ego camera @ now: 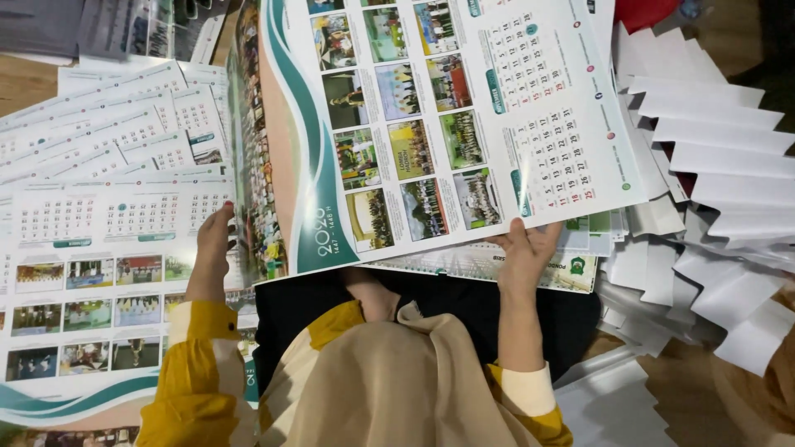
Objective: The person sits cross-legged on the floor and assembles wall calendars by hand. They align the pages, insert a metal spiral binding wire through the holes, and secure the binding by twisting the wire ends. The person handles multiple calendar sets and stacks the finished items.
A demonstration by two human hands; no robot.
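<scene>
Here both hands, left hand (213, 248) and right hand (523, 252), grip a teal-edged calendar sheet (447, 124)

Glossy calendar sheet (447, 124), photo grid, teal swoosh, held tilted

Fanned stack of white folded sheets (720, 157) at right; grey papers (613, 406) below them, wooden floor (25, 83) top left, red object (642, 12) at top edge.
</scene>
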